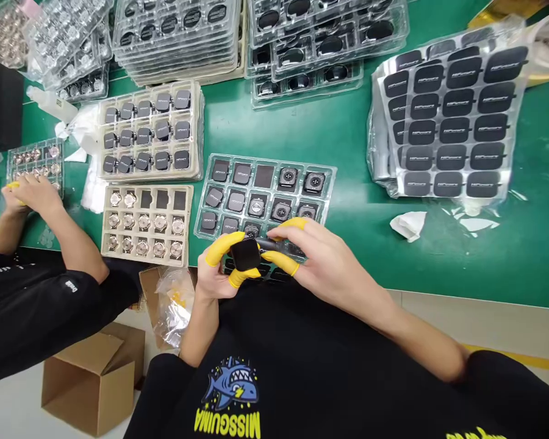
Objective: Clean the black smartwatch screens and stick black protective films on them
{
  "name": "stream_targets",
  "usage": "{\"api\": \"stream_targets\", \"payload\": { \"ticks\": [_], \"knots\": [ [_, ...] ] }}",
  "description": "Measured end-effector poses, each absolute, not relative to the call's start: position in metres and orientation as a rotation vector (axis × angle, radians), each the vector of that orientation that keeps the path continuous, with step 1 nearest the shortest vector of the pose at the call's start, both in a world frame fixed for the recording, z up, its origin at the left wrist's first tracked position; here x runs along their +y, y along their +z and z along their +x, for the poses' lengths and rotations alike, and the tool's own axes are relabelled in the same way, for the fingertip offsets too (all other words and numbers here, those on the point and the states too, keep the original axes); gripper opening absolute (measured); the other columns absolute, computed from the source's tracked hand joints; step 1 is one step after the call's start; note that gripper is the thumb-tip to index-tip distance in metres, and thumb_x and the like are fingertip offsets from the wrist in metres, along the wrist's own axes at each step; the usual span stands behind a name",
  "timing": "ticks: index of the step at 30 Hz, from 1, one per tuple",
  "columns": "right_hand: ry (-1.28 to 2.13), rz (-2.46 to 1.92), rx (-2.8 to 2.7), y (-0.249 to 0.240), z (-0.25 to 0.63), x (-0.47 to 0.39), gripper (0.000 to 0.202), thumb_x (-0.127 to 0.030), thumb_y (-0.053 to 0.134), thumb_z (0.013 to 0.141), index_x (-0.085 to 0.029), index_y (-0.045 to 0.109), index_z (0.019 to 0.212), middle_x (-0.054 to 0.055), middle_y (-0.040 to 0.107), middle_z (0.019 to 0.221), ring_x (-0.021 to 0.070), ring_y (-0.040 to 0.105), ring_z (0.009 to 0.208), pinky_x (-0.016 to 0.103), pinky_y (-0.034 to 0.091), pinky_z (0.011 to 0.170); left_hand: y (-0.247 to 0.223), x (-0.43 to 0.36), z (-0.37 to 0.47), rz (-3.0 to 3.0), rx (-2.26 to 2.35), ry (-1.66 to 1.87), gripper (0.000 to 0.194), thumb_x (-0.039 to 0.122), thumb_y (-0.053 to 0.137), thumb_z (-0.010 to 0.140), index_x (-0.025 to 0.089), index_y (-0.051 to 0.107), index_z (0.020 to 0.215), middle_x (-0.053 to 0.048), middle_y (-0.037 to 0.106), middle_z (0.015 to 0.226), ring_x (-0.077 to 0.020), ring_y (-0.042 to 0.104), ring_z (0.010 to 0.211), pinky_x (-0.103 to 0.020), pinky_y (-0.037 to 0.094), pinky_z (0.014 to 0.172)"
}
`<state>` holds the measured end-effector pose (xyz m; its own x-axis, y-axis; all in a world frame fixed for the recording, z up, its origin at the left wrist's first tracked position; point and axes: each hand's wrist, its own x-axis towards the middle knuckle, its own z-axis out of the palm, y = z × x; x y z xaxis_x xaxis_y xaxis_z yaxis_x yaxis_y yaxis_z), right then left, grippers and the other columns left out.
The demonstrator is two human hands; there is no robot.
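My left hand (215,268), with yellow finger cots on the thumb and a finger, grips a square black smartwatch body (246,254) by its edges, dark glass face showing. Close at its right side, my right hand (311,250), also in yellow finger cots, pinches a dark, curved piece (271,244) that looks like a film label with pale lettering. I cannot tell whether the piece touches the watch. Just beyond both hands lies a clear plastic tray (332,183) with watch bodies in its compartments, some with dark labels and some with round sensor backs showing.
Sheets of dark labels (460,122) lie at right, near a crumpled white paper (408,225). Stacked trays (176,42) stand at the back. At left are a beige tray of round watches (146,225) and a co-worker's hands (32,192). An open cardboard box (89,384) sits below.
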<state>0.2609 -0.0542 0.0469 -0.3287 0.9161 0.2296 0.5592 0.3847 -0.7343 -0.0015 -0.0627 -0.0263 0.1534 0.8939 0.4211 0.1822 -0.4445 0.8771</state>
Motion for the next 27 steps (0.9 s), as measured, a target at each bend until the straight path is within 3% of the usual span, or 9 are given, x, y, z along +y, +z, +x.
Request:
{"api": "stream_targets", "payload": {
  "ticks": [7,12,18,23,27],
  "knots": [
    [0.834,-1.261,-1.968,0.043,0.258,-0.052,0.017,-0.016,0.073,0.107,-0.023,0.072,0.122,0.008,0.082,0.105,0.0268,0.077,0.096,0.040,0.061,0.082,-0.022,-0.056,0.004,1.816,0.963,1.373,0.077,0.059,0.099,0.085,0.026,0.073,0.150,-0.011,0.086,0.119,-0.0291,0.089,0.098,-0.040,0.075,0.087],
    [0.600,-1.292,-2.004,0.038,0.252,-0.053,0.012,-0.019,0.069,0.110,-0.024,0.075,0.119,0.010,0.084,0.105,0.0284,0.075,0.095,0.042,0.058,0.081,-0.019,-0.050,0.005,1.818,0.943,1.386,0.078,0.057,0.100,0.085,0.026,0.074,0.151,-0.009,0.085,0.112,-0.0256,0.087,0.090,-0.035,0.074,0.081],
    [0.474,-1.269,-1.965,0.029,0.242,-0.052,0.015,-0.017,0.065,0.112,-0.025,0.078,0.109,0.010,0.084,0.105,0.0278,0.071,0.097,0.042,0.053,0.079,-0.022,-0.056,0.005,1.784,1.024,1.412,0.082,0.061,0.100,0.083,0.027,0.073,0.152,-0.011,0.086,0.125,-0.0298,0.089,0.104,-0.037,0.074,0.087],
    [0.390,-1.150,-1.979,0.023,0.240,-0.047,0.024,-0.007,0.064,0.107,-0.026,0.078,0.107,0.008,0.085,0.110,0.0278,0.074,0.107,0.044,0.053,0.086,-0.008,-0.052,0.018,1.439,1.056,1.472,0.066,0.065,0.088,0.094,0.026,0.073,0.145,-0.005,0.085,0.100,-0.0215,0.086,0.083,-0.031,0.071,0.076],
    [0.372,-0.915,-2.050,0.026,0.243,-0.049,0.029,-0.004,0.066,0.104,-0.030,0.079,0.106,0.004,0.086,0.109,0.0276,0.076,0.118,0.049,0.053,0.096,-0.006,-0.045,0.022,1.272,1.107,1.530,0.066,0.070,0.088,0.092,0.024,0.075,0.137,-0.003,0.083,0.088,-0.0186,0.083,0.076,-0.027,0.067,0.069]
  ]
}}
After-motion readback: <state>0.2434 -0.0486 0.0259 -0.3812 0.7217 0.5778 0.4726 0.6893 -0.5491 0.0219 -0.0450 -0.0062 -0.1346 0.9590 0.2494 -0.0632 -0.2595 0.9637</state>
